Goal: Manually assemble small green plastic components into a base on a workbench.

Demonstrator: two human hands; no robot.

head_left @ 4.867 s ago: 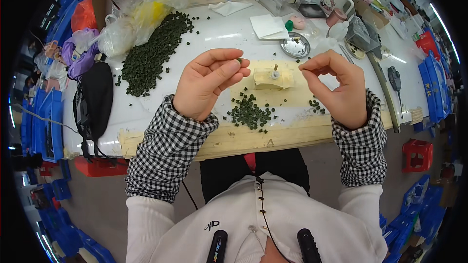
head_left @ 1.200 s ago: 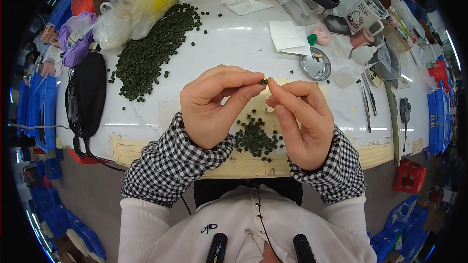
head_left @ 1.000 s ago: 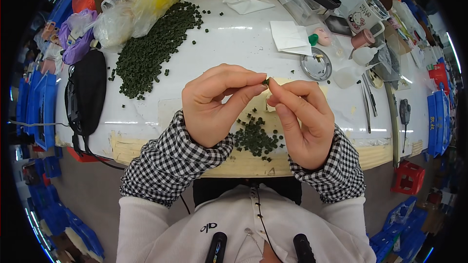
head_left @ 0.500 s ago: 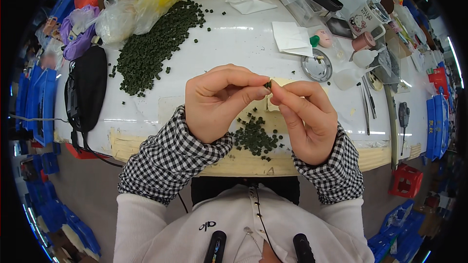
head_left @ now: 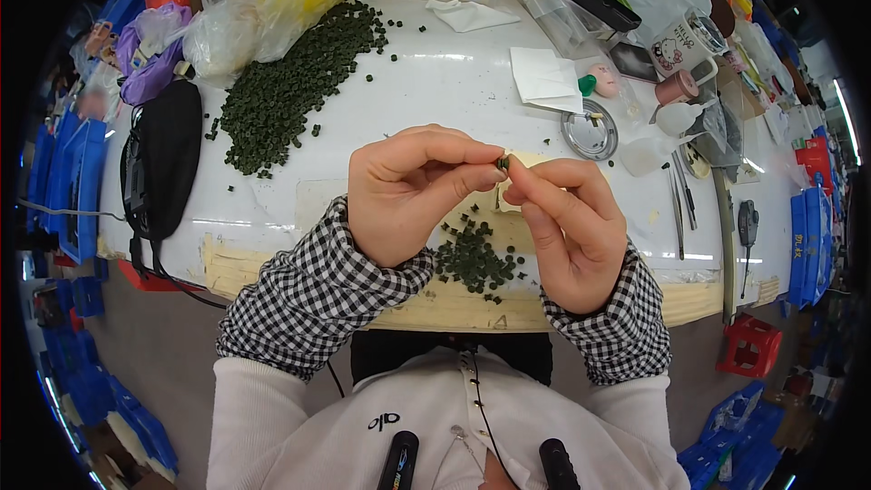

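Note:
Between my fingertips, above the near part of the table, is one small dark green part (head_left: 503, 163). My left hand (head_left: 408, 183) pinches it from the left with thumb and forefinger. The thumb and forefinger of my right hand (head_left: 572, 222) close on it from the other side and cover much of it. Just below my hands lies a small pile of similar dark green pieces (head_left: 476, 256), near the table's front edge. A far larger heap of such pieces (head_left: 286, 95) spreads across the table at the back left.
Left of the big heap lies a black pouch (head_left: 165, 163), with plastic bags (head_left: 218, 36) behind. At the right are a round metal dish (head_left: 590, 132), folded white tissue (head_left: 544, 77), a mug (head_left: 682, 47) and tweezers (head_left: 677, 209). A red stool (head_left: 749, 345) stands beyond the table's right corner.
Both hands keep their pinch on the small green part at nearly the same place. The whole view has shifted slightly.

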